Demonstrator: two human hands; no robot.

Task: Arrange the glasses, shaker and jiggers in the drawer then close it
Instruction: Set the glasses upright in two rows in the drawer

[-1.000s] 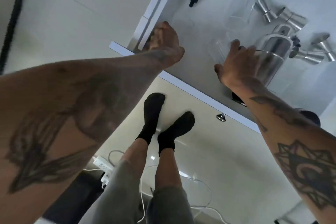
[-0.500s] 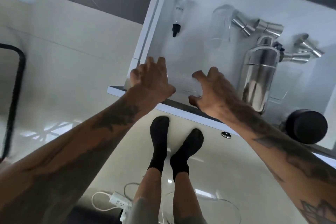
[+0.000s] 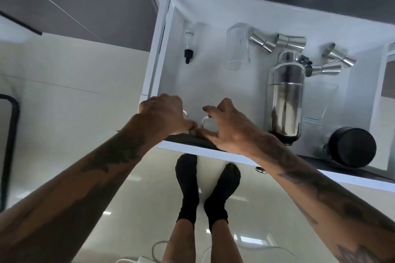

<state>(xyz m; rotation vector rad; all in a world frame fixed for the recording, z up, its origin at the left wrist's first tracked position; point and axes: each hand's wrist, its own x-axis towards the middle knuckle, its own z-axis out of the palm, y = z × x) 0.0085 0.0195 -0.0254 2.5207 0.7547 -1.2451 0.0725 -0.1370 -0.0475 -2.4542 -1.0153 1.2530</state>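
at the bottom centre of the frame, two feet in black socks [image 3: 208, 188] stand on a glossy pale floor [image 3: 267, 209]. above them, two tattooed forearms reach up to the front edge of an open white drawer [image 3: 192, 149]. the left hand [image 3: 164, 115], left of centre, is curled over a small clear glass [image 3: 185, 112] just inside the drawer front, fingers closed around it. the right hand [image 3: 226, 126], touching the left at the thumbs, cups a second small clear glass [image 3: 208, 123], fingers spread and bent around its rim. to the right in the drawer, a chrome cocktail shaker [image 3: 285, 100] lies on its side, with a clear tumbler [image 3: 318, 102] beside it and a black round container [image 3: 351, 147] at the lower right corner. farther back, a ribbed tall glass [image 3: 237, 47] lies at centre, two steel jiggers [image 3: 275, 41] just to its right, and two more jiggers [image 3: 333, 62] beyond the shaker's cap. at the back left lies a small dropper bottle [image 3: 188, 46] with a black tip.
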